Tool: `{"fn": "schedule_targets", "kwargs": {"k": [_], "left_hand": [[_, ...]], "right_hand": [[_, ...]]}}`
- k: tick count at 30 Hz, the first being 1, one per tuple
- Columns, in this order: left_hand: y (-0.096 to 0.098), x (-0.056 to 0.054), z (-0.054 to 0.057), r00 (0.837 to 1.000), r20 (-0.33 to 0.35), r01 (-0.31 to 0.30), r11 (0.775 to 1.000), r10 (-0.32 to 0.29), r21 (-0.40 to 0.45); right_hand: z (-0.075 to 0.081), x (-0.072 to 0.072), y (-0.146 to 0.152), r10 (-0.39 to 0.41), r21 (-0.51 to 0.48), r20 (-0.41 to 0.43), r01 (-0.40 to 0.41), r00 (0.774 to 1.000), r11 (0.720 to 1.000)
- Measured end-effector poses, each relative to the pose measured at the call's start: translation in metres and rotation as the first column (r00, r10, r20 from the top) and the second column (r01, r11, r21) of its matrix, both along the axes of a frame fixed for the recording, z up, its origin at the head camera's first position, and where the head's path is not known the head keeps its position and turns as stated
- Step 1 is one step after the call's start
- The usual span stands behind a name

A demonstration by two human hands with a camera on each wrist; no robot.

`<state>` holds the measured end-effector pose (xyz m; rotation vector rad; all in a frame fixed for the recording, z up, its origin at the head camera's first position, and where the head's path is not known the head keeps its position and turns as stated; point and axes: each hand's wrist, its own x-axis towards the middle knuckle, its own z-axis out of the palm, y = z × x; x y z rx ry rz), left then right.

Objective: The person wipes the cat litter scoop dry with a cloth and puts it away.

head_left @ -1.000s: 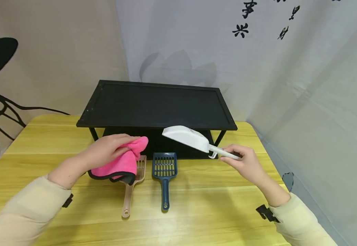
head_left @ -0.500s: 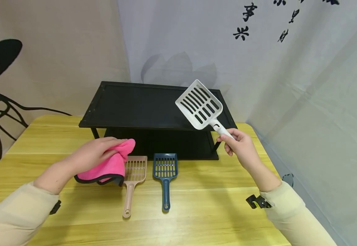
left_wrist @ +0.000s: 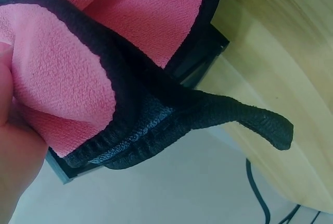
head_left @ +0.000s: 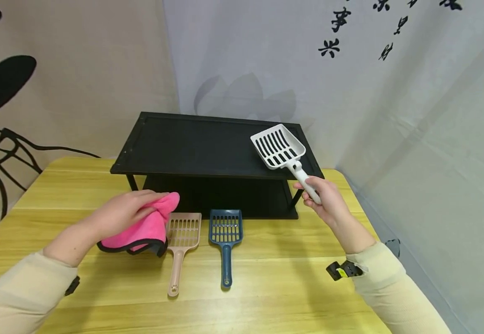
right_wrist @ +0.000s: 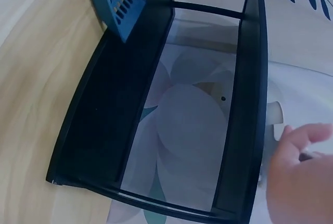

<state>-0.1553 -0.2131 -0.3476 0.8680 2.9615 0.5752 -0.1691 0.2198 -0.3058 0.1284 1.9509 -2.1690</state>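
Note:
In the head view my left hand (head_left: 118,213) grips a pink cloth (head_left: 148,227) with black edging, held above the table's left part. My right hand (head_left: 327,199) holds a white slotted litter scoop (head_left: 278,146) by its handle, its head raised over the right part of the black rack's top. Beside the cloth lies a beige litter scoop (head_left: 183,234) on the table. A dark blue litter scoop (head_left: 226,232) lies to its right. The left wrist view shows the cloth (left_wrist: 62,67) hanging with a black loop; the right wrist view mostly hides the white scoop behind the rack.
A black two-tier rack (head_left: 208,146) stands at the back of the wooden table (head_left: 267,297). Both lying scoops have their heads near its lower shelf. Behind the table hangs a pale curtain (head_left: 242,55) with black characters and leaf shapes.
The white scoop has turned from edge-on to showing its slotted face, rising and then tipping lower over the rack. My left hand has drawn the cloth left, uncovering the beige scoop.

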Motion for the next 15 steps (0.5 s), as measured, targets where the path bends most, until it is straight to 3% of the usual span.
{"fn": "schedule_targets", "kwargs": {"k": [5,15], "left_hand": [[0.001,0.000,-0.001,1.000,-0.007,0.007,1.000,-0.007,-0.002],[-0.002,0.000,-0.001,1.000,-0.018,0.014,1.000,-0.014,0.012]], "right_hand": [[0.000,0.000,0.002,0.046,0.033,0.054,-0.048,0.997,0.998],[0.001,0.018,0.027,0.222,0.058,0.021,-0.223,0.975,0.973]]}}
